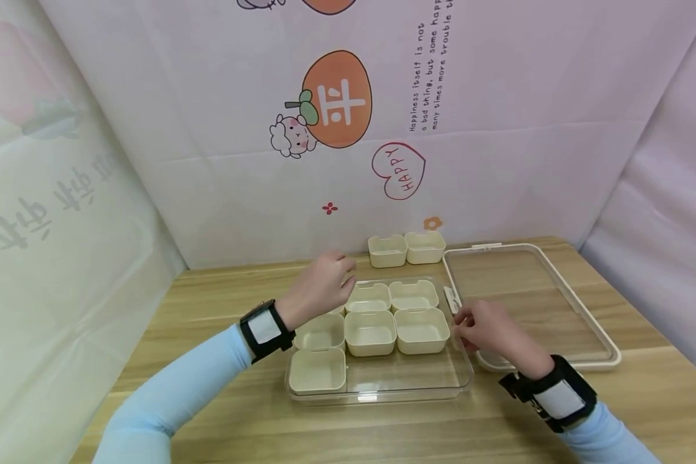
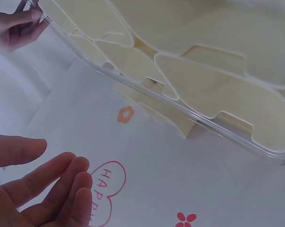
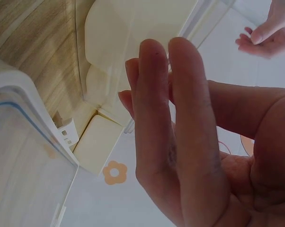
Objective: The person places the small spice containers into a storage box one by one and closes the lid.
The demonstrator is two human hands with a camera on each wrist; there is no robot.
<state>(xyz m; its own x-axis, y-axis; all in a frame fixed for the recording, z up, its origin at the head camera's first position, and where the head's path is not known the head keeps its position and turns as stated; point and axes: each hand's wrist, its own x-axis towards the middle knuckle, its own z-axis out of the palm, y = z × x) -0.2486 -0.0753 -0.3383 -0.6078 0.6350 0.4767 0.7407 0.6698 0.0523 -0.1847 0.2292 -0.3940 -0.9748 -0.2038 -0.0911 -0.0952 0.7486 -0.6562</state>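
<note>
A clear plastic tray [image 1: 406, 380] stands on the table, holding several cream open-top boxes [image 1: 370, 338]. One cream box [image 1: 318, 372] fills its front left corner. My left hand [image 1: 323, 287] hovers over the tray's back left part, hiding some boxes there. In the left wrist view that hand [image 2: 48, 189] has loosely bent fingers and holds nothing. Beside the tray's right wall is my right hand [image 1: 487, 328]. Its fingers [image 3: 152, 94] are relaxed in the right wrist view, with nothing seen between them; whether they touch the wall I cannot tell.
Two more cream boxes [image 1: 388, 252] sit behind the tray, against the printed cloth [image 1: 238, 206]. A clear lid [image 1: 606, 341] with a white rim and clips lies to the right of the tray. Bare wooden table [image 1: 255, 428] shows in front.
</note>
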